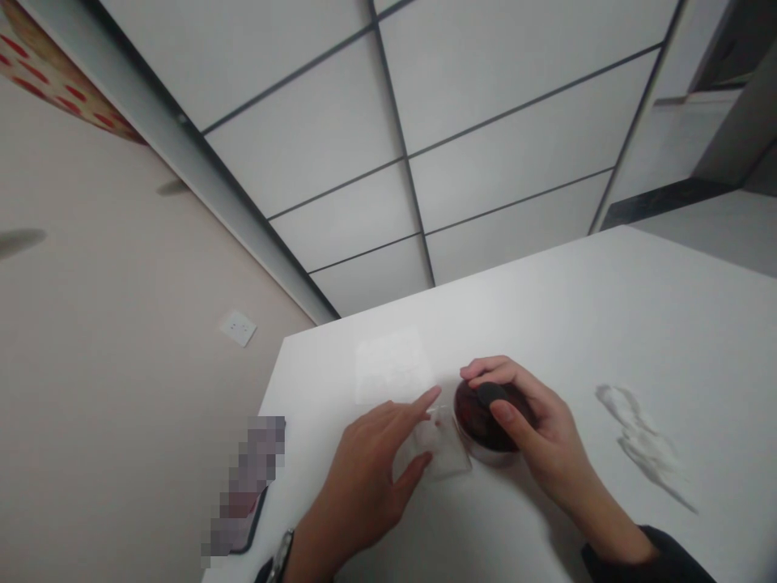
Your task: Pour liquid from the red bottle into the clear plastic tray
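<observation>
A round, shallow container (pixel 479 421) with a dark red, glossy top and pale sides sits on the white table. My right hand (pixel 540 413) curls around it from the right, with thumb and fingers about a small dark disc (pixel 491 394) on its top. Left of the container lies a small clear, flat packet or case (pixel 450 453); its contents are hard to make out. My left hand (pixel 380 457) rests over the packet's left part, index finger stretched out and thumb apart. Whether it touches the packet is unclear.
Behind my left hand a thin whitish sheet (pixel 392 364) lies flat on the table (pixel 534 316). Crumpled white material (pixel 643 441) lies to the right. A pixelated, dark-edged object (pixel 248 494) is at the left edge, beside the wall with a socket (pixel 239 328).
</observation>
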A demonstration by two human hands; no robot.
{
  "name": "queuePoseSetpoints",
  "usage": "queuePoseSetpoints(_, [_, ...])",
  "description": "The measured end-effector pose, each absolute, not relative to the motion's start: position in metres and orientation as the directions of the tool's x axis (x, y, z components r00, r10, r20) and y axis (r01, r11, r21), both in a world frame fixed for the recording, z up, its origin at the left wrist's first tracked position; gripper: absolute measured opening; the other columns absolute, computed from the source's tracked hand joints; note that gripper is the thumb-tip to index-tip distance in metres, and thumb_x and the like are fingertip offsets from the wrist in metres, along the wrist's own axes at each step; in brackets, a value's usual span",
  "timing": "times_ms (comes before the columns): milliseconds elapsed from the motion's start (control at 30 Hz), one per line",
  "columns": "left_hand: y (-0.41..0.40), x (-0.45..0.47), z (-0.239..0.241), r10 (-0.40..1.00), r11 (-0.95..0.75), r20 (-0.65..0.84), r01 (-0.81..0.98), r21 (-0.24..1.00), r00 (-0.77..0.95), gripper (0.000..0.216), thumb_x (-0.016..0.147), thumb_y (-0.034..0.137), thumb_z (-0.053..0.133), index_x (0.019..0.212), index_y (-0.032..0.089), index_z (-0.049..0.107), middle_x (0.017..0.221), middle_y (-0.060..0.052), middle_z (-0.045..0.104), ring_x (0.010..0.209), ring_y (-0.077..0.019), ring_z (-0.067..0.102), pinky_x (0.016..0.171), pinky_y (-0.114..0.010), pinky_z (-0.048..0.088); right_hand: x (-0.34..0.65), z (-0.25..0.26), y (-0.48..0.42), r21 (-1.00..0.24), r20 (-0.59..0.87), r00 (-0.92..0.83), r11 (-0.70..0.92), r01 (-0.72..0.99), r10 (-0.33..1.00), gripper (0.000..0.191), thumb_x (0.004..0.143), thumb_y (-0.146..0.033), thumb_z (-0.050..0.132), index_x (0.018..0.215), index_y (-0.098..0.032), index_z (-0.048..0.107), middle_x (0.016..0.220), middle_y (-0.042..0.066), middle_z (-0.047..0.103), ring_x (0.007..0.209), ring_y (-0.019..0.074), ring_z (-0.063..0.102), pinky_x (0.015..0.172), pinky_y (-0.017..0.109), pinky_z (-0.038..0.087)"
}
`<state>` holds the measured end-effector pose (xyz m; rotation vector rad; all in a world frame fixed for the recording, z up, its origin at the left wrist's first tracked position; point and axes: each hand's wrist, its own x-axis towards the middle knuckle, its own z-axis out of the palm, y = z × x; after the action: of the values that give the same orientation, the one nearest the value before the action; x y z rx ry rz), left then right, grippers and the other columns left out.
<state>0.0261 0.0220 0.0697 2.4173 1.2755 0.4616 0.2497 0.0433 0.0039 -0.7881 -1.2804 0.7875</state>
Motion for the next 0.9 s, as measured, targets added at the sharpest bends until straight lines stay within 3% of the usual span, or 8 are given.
queuePoseSetpoints(133, [0.0213,0.0275,0.0683,0.832,-0.542,0.152,0.72,0.434,0.534,0.091,0.089,0.023,0.082,0.161,0.044,0.029,0.128,-0.001,0.075,0.114,-0.0259,0.073,0.097,-0.045,0.061,0.2497,0.006,0.0433,-0.848,0.516,0.115,0.525,-0.071,0.849,0.028,0.099,-0.054,0.067,0.096,-0.026,0.072,0.104,0.006,0.075,0.099,0.0214,0.071,0.085,0.031,0.056])
queuePoseSetpoints(267, [0.0223,0.0293,0.0649,0.819,-0.565,0.169,0.721,0.401,0.548,0.085,0.095,0.016,0.068,0.163,0.043,0.024,0.125,-0.003,0.075,0.112,-0.026,0.074,0.093,-0.045,0.062,0.2495,0.0075,0.0433,-0.852,0.509,0.116,0.519,-0.071,0.853,0.028,0.099,-0.054,0.067,0.096,-0.026,0.072,0.103,0.006,0.075,0.099,0.022,0.071,0.085,0.032,0.057])
queuePoseSetpoints(433, [0.0244,0.0299,0.0658,0.819,-0.566,0.134,0.743,0.359,0.559,0.091,0.095,0.019,0.072,0.163,0.044,0.017,0.123,-0.004,0.073,0.108,-0.0282,0.075,0.085,-0.045,0.064,0.2498,0.0069,0.0425,-0.85,0.512,0.108,0.521,-0.075,0.852,0.027,0.1,-0.053,0.067,0.098,-0.027,0.073,0.105,0.004,0.075,0.101,0.0205,0.071,0.086,0.03,0.056])
queuePoseSetpoints(667, [0.0229,0.0278,0.0661,0.823,-0.557,0.153,0.723,0.409,0.548,0.094,0.096,0.024,0.072,0.166,0.044,0.011,0.128,-0.003,0.073,0.115,-0.0282,0.073,0.091,-0.046,0.063,0.2493,0.0064,0.0425,-0.849,0.514,0.114,0.524,-0.075,0.85,0.028,0.1,-0.053,0.067,0.097,-0.026,0.073,0.104,0.005,0.075,0.1,0.021,0.071,0.086,0.031,0.057])
queuePoseSetpoints(767, [0.0231,0.0276,0.0655,0.798,-0.593,0.196,0.686,0.421,0.57,0.078,0.103,0.023,0.062,0.165,0.043,0.02,0.13,-0.004,0.074,0.115,-0.0261,0.072,0.092,-0.043,0.062,0.2491,0.006,0.0434,-0.853,0.507,0.118,0.517,-0.071,0.854,0.029,0.099,-0.054,0.067,0.097,-0.026,0.073,0.104,0.006,0.075,0.1,0.0222,0.071,0.085,0.033,0.057])
queuePoseSetpoints(900, [0.0257,0.0293,0.0655,0.754,-0.645,0.219,0.635,0.425,0.619,0.048,0.106,0.024,0.058,0.151,0.04,0.051,0.119,-0.003,0.076,0.102,-0.023,0.074,0.085,-0.037,0.061,0.2494,0.0059,0.0431,-0.856,0.501,0.127,0.511,-0.074,0.856,0.029,0.099,-0.054,0.067,0.096,-0.026,0.073,0.104,0.006,0.075,0.1,0.0223,0.071,0.085,0.033,0.057])
